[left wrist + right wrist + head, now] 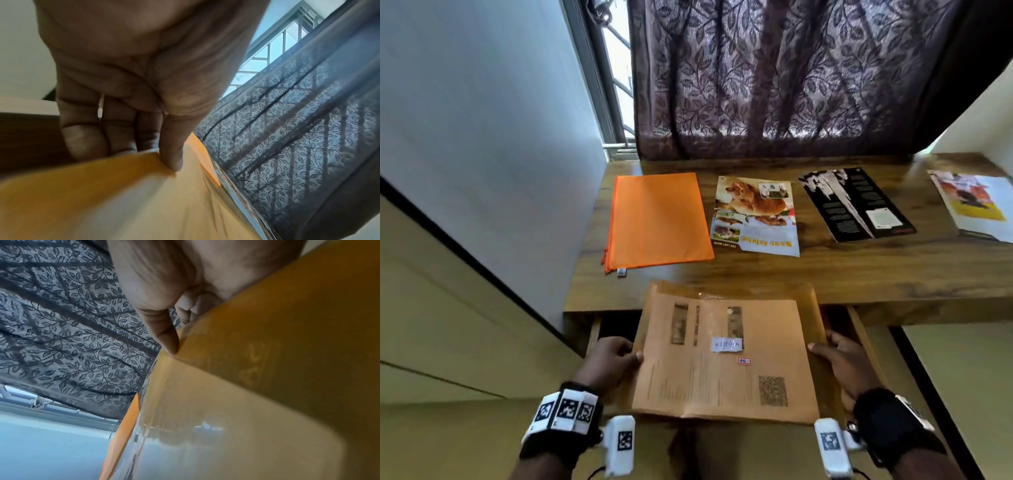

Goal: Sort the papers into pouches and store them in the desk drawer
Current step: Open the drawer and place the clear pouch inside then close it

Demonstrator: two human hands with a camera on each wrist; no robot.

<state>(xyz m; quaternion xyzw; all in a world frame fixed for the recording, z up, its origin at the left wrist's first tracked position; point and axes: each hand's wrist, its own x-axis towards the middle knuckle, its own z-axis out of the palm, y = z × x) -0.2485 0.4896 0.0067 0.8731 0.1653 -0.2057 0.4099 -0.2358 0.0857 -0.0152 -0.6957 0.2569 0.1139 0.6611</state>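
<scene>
Translucent amber pouch [726, 356], papers inside, held over the open drawer [859, 329]: left hand [607, 363] and right hand [849, 366] each pinch 1 side edge, thumbs on top.

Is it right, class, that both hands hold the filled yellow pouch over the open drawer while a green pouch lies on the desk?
Not quite: the head view shows the pouch on the desk is an orange pouch, not green. The left hand and right hand do hold the yellow pouch over the open drawer.

Left hand [608, 360] and right hand [850, 364] each pinch a pouch [726, 356] edge, thumbs on top, fingers beneath.
</scene>
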